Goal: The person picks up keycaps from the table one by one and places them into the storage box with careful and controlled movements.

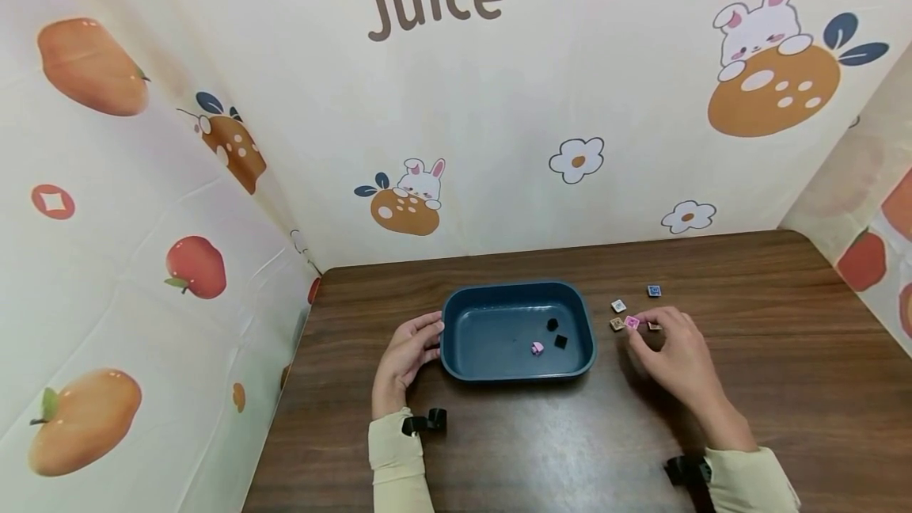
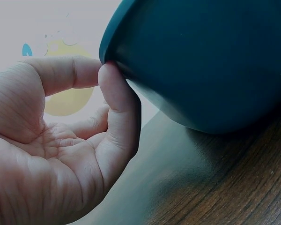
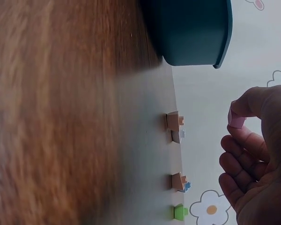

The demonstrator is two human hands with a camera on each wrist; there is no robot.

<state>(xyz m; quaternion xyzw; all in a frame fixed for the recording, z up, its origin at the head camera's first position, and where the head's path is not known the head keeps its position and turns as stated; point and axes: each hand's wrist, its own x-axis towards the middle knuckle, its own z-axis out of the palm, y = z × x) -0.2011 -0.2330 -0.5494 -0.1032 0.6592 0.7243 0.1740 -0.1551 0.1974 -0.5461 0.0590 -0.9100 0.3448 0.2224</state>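
My left hand (image 1: 411,351) grips the left end of a dark blue tray (image 1: 456,370), thumb and fingertips at its rim. In the left wrist view, the curled fingers meet the tray's outer wall (image 2: 201,61). To the right of the tray, my right hand (image 1: 677,355) pinches a pink keycap (image 1: 632,323) between thumb and index finger, above the table. Close by lie a white keycap (image 1: 618,305), a tan keycap (image 1: 617,324) and a blue keycap (image 1: 654,290). Another brownish keycap (image 1: 654,326) is partly hidden by the right hand. A green keycap (image 3: 180,212) shows in the right wrist view.
Inside the tray lie a pink piece (image 1: 537,348) and two black pieces, one (image 1: 561,342) nearer the front. The brown wooden table (image 1: 527,450) ends at a printed backdrop (image 1: 499,101), with more printed cloth on both sides.
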